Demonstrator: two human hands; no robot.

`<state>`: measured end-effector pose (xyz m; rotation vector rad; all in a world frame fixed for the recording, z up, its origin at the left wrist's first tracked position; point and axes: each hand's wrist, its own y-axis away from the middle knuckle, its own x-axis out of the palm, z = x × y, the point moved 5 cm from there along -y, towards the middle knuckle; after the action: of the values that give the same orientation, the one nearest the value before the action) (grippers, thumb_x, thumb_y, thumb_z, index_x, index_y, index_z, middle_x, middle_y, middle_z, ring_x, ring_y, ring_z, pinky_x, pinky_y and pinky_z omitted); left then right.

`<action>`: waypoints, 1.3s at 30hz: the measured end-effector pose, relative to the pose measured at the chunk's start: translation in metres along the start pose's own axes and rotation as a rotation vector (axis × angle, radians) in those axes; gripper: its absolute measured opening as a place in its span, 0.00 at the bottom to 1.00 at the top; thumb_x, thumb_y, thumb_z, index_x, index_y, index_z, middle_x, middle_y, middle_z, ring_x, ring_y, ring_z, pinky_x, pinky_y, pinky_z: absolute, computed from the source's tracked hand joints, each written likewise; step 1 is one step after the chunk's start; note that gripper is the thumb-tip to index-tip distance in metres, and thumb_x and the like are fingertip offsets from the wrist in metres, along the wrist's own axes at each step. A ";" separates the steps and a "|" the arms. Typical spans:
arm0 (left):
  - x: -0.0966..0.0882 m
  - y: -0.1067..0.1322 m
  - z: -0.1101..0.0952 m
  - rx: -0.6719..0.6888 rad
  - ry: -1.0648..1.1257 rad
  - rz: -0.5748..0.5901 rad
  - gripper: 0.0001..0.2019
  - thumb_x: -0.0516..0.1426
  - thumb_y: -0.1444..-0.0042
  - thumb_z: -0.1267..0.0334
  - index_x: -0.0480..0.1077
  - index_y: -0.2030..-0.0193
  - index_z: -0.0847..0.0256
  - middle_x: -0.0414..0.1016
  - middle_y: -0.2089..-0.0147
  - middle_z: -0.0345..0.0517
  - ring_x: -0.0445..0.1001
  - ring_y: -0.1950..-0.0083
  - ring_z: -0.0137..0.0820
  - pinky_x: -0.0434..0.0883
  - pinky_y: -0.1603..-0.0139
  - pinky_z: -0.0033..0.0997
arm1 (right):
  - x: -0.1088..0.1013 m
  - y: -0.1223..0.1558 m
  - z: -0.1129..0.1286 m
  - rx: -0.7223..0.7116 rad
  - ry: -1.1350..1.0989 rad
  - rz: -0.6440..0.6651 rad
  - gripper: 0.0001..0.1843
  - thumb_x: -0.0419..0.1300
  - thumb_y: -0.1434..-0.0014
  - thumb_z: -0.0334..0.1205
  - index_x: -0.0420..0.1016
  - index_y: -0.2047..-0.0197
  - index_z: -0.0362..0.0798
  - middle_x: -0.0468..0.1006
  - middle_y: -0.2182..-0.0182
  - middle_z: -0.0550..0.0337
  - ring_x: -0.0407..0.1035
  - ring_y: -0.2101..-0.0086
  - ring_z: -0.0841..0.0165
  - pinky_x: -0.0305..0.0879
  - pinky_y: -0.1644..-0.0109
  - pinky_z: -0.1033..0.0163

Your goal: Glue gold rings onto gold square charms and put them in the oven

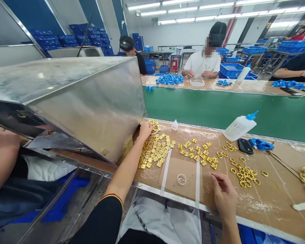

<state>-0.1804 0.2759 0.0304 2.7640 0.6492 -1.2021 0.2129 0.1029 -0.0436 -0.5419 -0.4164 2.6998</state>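
My left hand (145, 129) reaches forward to the far edge of the cardboard-covered bench (269, 203), fingers curled on a gold ring-shaped piece (154, 128) next to a big steel hood (91, 101). A dense heap of gold square parts (155, 152) lies just below that hand. My right hand (225, 195) rests on the bench near the front edge, fingers loosely curled, nothing visible in it. Scattered gold clips (195, 152) and gold rings (245, 173) lie between and right of the hands. A small clear round cap (181, 179) sits on a taped cardboard patch.
A white squeeze bottle with a blue tip (240, 126), a small white dropper (175, 125), a black object (244, 145) and blue parts (261, 144) lie by the green conveyor belt (218, 108). People work across the belt. Another person's arm (2, 152) is at left.
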 end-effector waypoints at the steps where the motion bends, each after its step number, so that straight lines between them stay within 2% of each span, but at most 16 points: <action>1: -0.003 0.008 0.001 0.019 -0.005 -0.021 0.09 0.58 0.43 0.72 0.80 0.60 0.63 0.83 0.65 0.53 0.81 0.56 0.44 0.74 0.49 0.39 | 0.000 0.001 -0.010 0.079 -0.027 -0.011 0.25 0.65 0.42 0.64 0.81 0.65 0.48 0.84 0.67 0.51 0.78 0.67 0.60 0.75 0.63 0.56; 3: -0.013 0.033 0.007 0.070 -0.006 -0.057 0.15 0.51 0.38 0.73 0.80 0.59 0.61 0.84 0.63 0.51 0.81 0.57 0.41 0.74 0.50 0.36 | -0.003 0.004 -0.025 0.214 -0.066 -0.064 0.29 0.67 0.47 0.68 0.81 0.63 0.47 0.84 0.67 0.51 0.77 0.68 0.60 0.73 0.64 0.57; 4: -0.019 0.050 0.013 0.099 -0.007 -0.057 0.16 0.50 0.38 0.73 0.79 0.61 0.60 0.83 0.64 0.49 0.81 0.59 0.38 0.74 0.53 0.34 | -0.005 0.005 -0.030 0.263 -0.073 -0.090 0.30 0.68 0.49 0.69 0.81 0.62 0.47 0.84 0.67 0.51 0.76 0.69 0.60 0.73 0.64 0.57; 6: -0.030 0.086 0.027 0.147 -0.017 -0.046 0.16 0.49 0.39 0.74 0.77 0.67 0.59 0.81 0.68 0.45 0.80 0.64 0.36 0.74 0.57 0.32 | -0.007 0.007 -0.035 0.319 -0.065 -0.115 0.32 0.68 0.50 0.69 0.80 0.60 0.46 0.85 0.66 0.50 0.75 0.69 0.61 0.72 0.64 0.57; 8: -0.040 0.119 0.044 0.179 -0.040 -0.040 0.16 0.49 0.39 0.74 0.76 0.68 0.59 0.80 0.69 0.44 0.79 0.65 0.35 0.75 0.58 0.31 | -0.008 0.006 -0.036 0.339 -0.037 -0.089 0.34 0.67 0.51 0.70 0.80 0.59 0.46 0.84 0.66 0.50 0.74 0.70 0.61 0.71 0.63 0.56; 10: -0.046 0.144 0.061 0.213 -0.073 -0.026 0.16 0.49 0.39 0.75 0.77 0.66 0.60 0.81 0.65 0.46 0.80 0.61 0.36 0.76 0.54 0.34 | -0.006 0.004 -0.034 0.337 0.002 -0.043 0.34 0.67 0.53 0.70 0.80 0.60 0.46 0.84 0.66 0.49 0.74 0.69 0.60 0.71 0.63 0.55; 13: -0.045 0.167 0.080 0.273 -0.128 0.029 0.14 0.52 0.38 0.75 0.78 0.58 0.60 0.82 0.55 0.51 0.80 0.50 0.40 0.76 0.44 0.40 | -0.002 0.001 -0.030 0.311 0.039 -0.001 0.33 0.66 0.53 0.69 0.80 0.61 0.46 0.84 0.66 0.49 0.75 0.67 0.59 0.71 0.62 0.55; 16: -0.040 0.180 0.093 0.326 -0.175 0.110 0.13 0.55 0.38 0.75 0.78 0.53 0.59 0.80 0.52 0.51 0.79 0.49 0.42 0.76 0.43 0.43 | -0.001 0.001 -0.026 0.271 0.059 -0.010 0.32 0.65 0.52 0.69 0.80 0.61 0.47 0.83 0.68 0.51 0.73 0.70 0.61 0.70 0.64 0.56; 20: -0.035 0.188 0.102 0.384 -0.218 0.207 0.10 0.59 0.39 0.75 0.77 0.56 0.58 0.79 0.54 0.49 0.79 0.51 0.40 0.78 0.47 0.41 | -0.002 0.002 -0.021 0.246 0.060 -0.059 0.31 0.65 0.52 0.69 0.80 0.62 0.48 0.82 0.69 0.51 0.73 0.71 0.61 0.71 0.66 0.55; 23: -0.031 0.185 0.101 0.409 -0.246 0.251 0.07 0.58 0.37 0.73 0.76 0.59 0.59 0.78 0.56 0.50 0.80 0.53 0.41 0.77 0.48 0.40 | -0.003 0.003 -0.019 0.219 0.070 -0.085 0.29 0.66 0.50 0.67 0.80 0.62 0.48 0.83 0.69 0.50 0.74 0.72 0.61 0.72 0.66 0.54; 29: -0.029 0.182 0.093 0.424 -0.224 0.276 0.10 0.53 0.34 0.71 0.76 0.53 0.60 0.80 0.54 0.55 0.80 0.49 0.44 0.76 0.43 0.43 | -0.003 0.004 -0.015 0.174 0.087 -0.080 0.27 0.65 0.47 0.65 0.79 0.62 0.48 0.82 0.71 0.53 0.73 0.73 0.63 0.72 0.67 0.55; 32: -0.031 0.190 0.085 0.395 -0.010 0.190 0.13 0.52 0.33 0.69 0.76 0.49 0.59 0.82 0.51 0.54 0.81 0.48 0.42 0.77 0.43 0.41 | -0.006 0.014 -0.009 0.151 0.076 -0.106 0.24 0.65 0.43 0.63 0.79 0.62 0.49 0.82 0.71 0.54 0.74 0.72 0.63 0.72 0.67 0.57; 34: -0.026 0.199 0.079 0.314 0.206 0.183 0.12 0.54 0.33 0.66 0.77 0.49 0.58 0.83 0.53 0.51 0.83 0.56 0.37 0.80 0.51 0.37 | -0.003 0.025 0.000 0.100 0.063 -0.042 0.20 0.64 0.40 0.59 0.79 0.62 0.49 0.82 0.70 0.54 0.75 0.71 0.63 0.72 0.67 0.58; 36: -0.008 0.210 0.072 0.166 0.452 0.310 0.10 0.56 0.34 0.62 0.77 0.52 0.59 0.82 0.61 0.47 0.82 0.66 0.33 0.81 0.63 0.32 | 0.009 0.036 0.013 0.014 0.052 0.124 0.15 0.64 0.37 0.53 0.80 0.59 0.49 0.83 0.68 0.54 0.77 0.70 0.63 0.74 0.66 0.59; 39: 0.023 0.228 0.055 -0.031 0.726 0.516 0.09 0.62 0.39 0.58 0.78 0.57 0.61 0.81 0.66 0.45 0.84 0.67 0.34 0.82 0.64 0.32 | 0.032 0.050 0.033 -0.126 0.070 0.333 0.10 0.66 0.35 0.44 0.82 0.53 0.50 0.84 0.66 0.55 0.74 0.74 0.67 0.73 0.69 0.61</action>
<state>-0.1127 0.0648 -0.0497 3.0134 -0.0535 -0.0797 0.1571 0.0635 -0.0416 -0.8026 -0.5195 2.9725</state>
